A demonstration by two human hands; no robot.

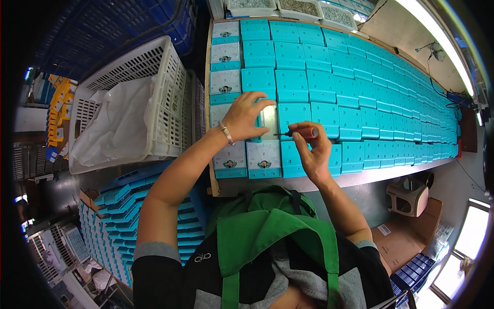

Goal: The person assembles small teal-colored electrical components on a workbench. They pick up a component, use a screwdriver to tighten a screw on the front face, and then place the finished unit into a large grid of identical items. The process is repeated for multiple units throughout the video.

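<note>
My left hand (pixel 241 117) grips a panel meter (pixel 269 119) by its edges, fingers at the far side and thumb at the near side. A pale, shiny face of that meter is turned up; the hand hides part of it. My right hand (pixel 315 157) is closed around a red-handled screwdriver (pixel 310 133). Its thin dark shaft points left, with the tip at the meter's right edge; whether they touch I cannot tell. Just nearer lies a face-up meter (pixel 264 160) with a white dial. More dial-up meters (pixel 225 82) form the leftmost column.
Rows of turquoise housings (pixel 321 85) cover the bench to the right. Small trays of metal parts (pixel 296 7) stand along its far edge. On the left are a white crate (pixel 167 98) with a plastic bag and stacked blue crates (pixel 118 31). A stool (pixel 408 197) stands at right.
</note>
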